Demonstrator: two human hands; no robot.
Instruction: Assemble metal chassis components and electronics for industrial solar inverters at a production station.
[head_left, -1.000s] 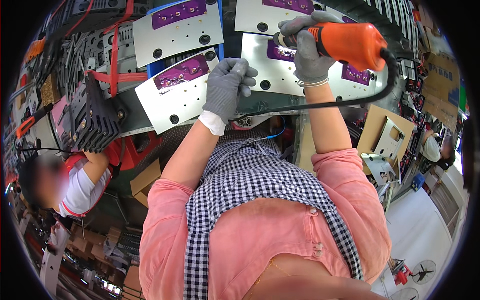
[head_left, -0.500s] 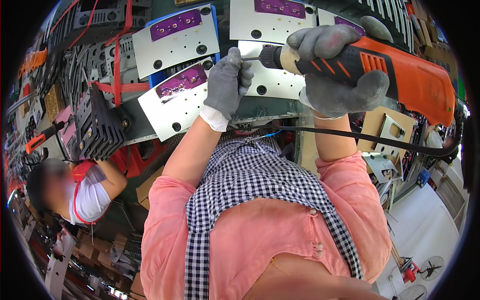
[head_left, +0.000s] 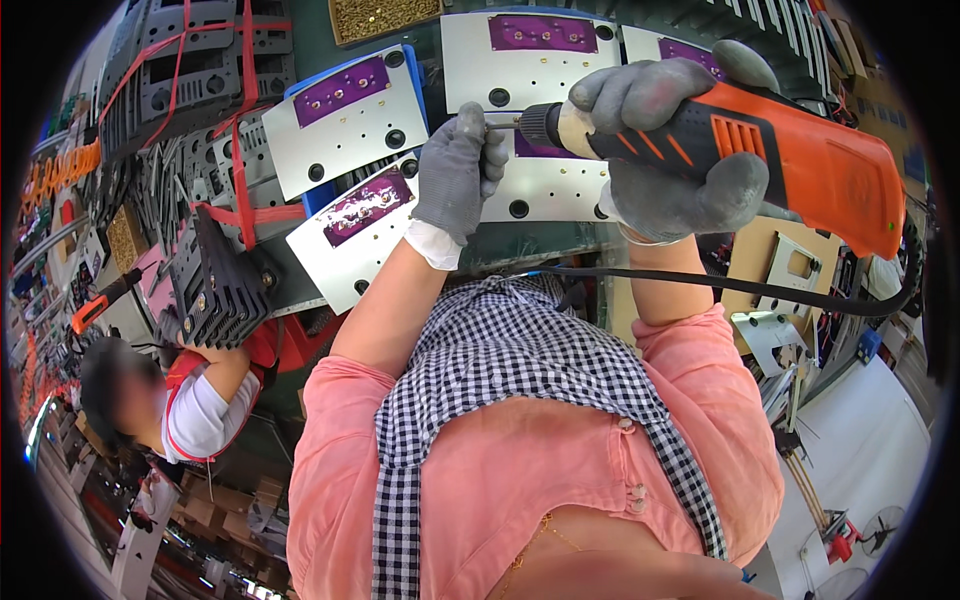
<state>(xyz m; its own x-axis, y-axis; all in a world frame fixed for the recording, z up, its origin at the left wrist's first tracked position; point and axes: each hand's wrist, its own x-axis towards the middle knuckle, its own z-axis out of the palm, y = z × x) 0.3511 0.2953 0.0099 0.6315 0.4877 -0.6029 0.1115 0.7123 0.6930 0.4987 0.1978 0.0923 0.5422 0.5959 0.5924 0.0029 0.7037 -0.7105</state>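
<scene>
In grey gloves, both my hands are raised over the silver panels. My right hand (head_left: pixel 680 140) is wrapped round an orange and black electric screwdriver (head_left: pixel 840 165), held sideways with its bit pointing left. My left hand (head_left: pixel 455 180) is closed, thumb and fingers pinched at the bit's tip; whatever sits between them is too small to make out. Below the bit lies a silver panel (head_left: pixel 555 190) with a purple strip, partly covered by the tool. More such panels lie around it, one left of my left hand (head_left: pixel 325 265) and another behind that (head_left: pixel 290 140).
A tray of small brass-coloured parts (head_left: pixel 385 14) stands at the far edge. Dark metal brackets (head_left: pixel 215 290) and red-strapped panels (head_left: pixel 190 70) are stacked at left. A co-worker (head_left: pixel 205 400) sits at lower left. The black cord (head_left: pixel 740 285) crosses before my apron.
The view has shifted, bringing more of the brass-parts tray into sight. My hands keep nearly the same hold, with the left fingers still at the bit's tip.
</scene>
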